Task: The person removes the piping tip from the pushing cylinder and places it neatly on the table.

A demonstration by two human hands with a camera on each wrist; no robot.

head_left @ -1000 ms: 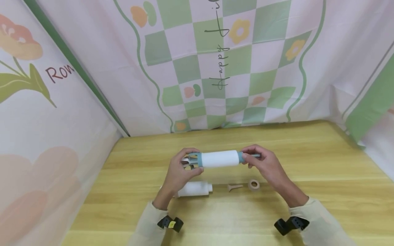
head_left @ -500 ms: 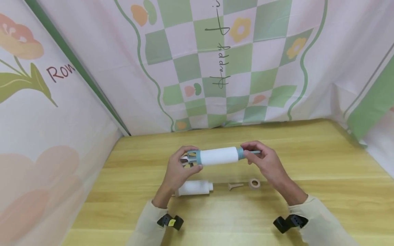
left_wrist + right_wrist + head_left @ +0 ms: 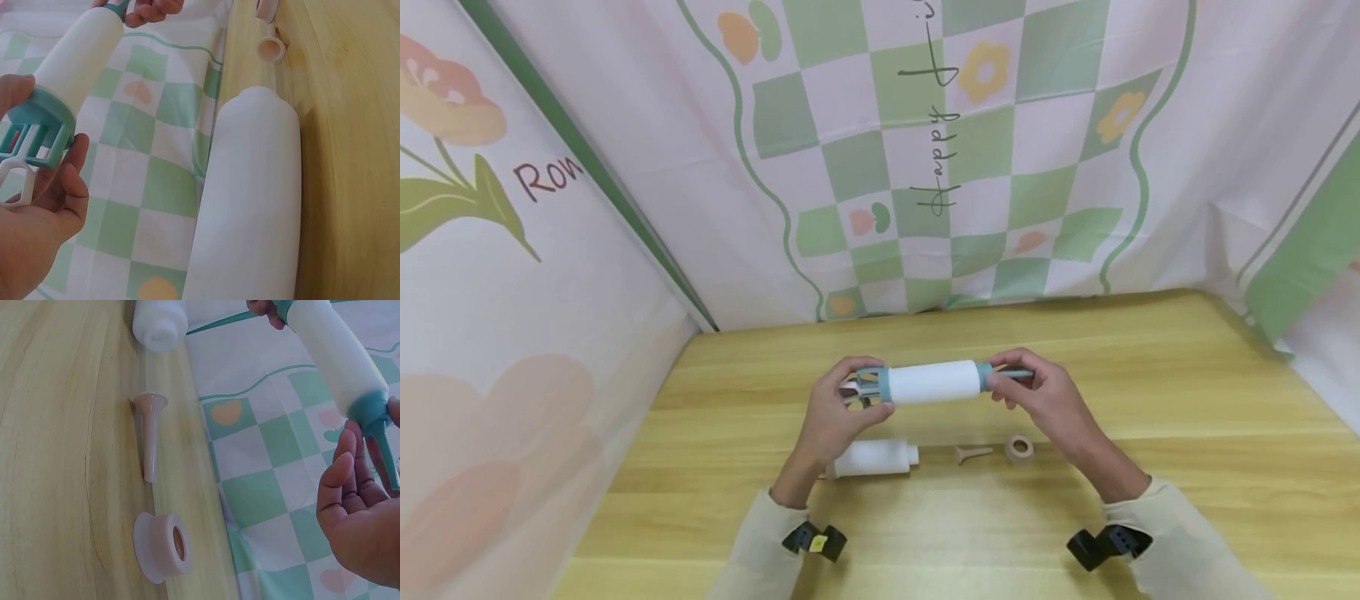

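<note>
A white bottle [image 3: 934, 382] with teal ends is held level above the table in the head view. My left hand [image 3: 838, 408] grips its slotted teal end [image 3: 44, 122], thumb on one side and fingers on the other; a white looped handle [image 3: 22, 172] shows inside that end. At the other end, my right hand [image 3: 1045, 392] pinches the teal nozzle cap [image 3: 370, 411], whose thin spout [image 3: 389, 453] points away from the bottle. A second white bottle [image 3: 874, 458] lies on its side below, partly hidden by my left hand in the head view.
On the wooden table [image 3: 985, 533] lie a beige nozzle [image 3: 150, 434] with a flared end and a beige ring-shaped cap [image 3: 164, 547], right of the lying bottle. Patterned cloth [image 3: 917, 167] hangs behind the table and along its sides.
The held bottle has risen very slightly since a second ago. My right fingers have shifted a little at the nozzle cap, now sitting closer against the bottle. The things on the table stay put.
</note>
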